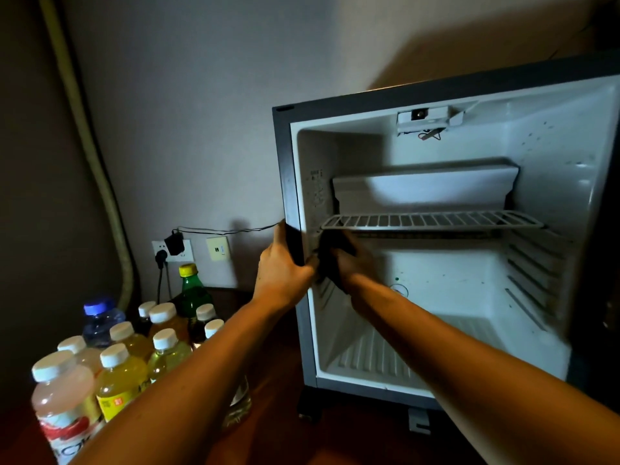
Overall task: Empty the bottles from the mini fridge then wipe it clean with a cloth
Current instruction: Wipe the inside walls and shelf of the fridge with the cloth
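1. Mini fridge stands open on a dark wooden surface, right of view; interior holds no bottles.
2. Left hand grips the fridge's dark left edge, thumb inside the frame, fingers curled round the outer side; forearm extended.
3. Right hand holds a dark cloth, bunched, against the inner left wall just under the wire shelf.
4. Liner white plastic, ribbed floor and side rails, dark specks on right wall; shelf white wire grid.
5. Bottles clustered at left, white caps, yellow and pink liquids; one green, one blue-capped.
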{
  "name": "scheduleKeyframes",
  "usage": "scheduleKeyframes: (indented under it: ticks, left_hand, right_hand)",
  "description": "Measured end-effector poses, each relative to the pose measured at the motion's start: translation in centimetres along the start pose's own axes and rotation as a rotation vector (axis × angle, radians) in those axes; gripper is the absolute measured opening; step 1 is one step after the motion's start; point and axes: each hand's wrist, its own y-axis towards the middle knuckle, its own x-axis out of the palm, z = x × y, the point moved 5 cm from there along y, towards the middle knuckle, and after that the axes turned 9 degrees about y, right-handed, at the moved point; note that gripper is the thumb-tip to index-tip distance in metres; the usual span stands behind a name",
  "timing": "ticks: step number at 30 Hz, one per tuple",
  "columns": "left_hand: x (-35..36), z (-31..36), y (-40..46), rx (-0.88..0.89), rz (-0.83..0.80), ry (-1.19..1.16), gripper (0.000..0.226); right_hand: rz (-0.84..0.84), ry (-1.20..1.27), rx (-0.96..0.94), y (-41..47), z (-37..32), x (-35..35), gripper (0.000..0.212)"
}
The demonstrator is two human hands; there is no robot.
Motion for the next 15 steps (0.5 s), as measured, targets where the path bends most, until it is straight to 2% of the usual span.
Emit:
scheduleKeyframes:
  ticks: [7,11,15]
  left_hand:
    - [-1.1,0.3,-0.8,0.017,-0.038,0.204,0.050]
    - [-1.6,0.5,-1.5,0.046,-0.032,0.262,0.048]
    - [-2.8,1.8,-2.6,0.067,0.141,0.396,0.031]
  right_hand:
    - [0.020,0.072,0.166,-1.9,-1.0,0.7,0.030]
    - [-0.026,0.068,0.234,-3.9,-1.9,0.2,0.015]
    - [-0.050,-0.006,0.225,-5.4,-3.8,-0.5,0.028]
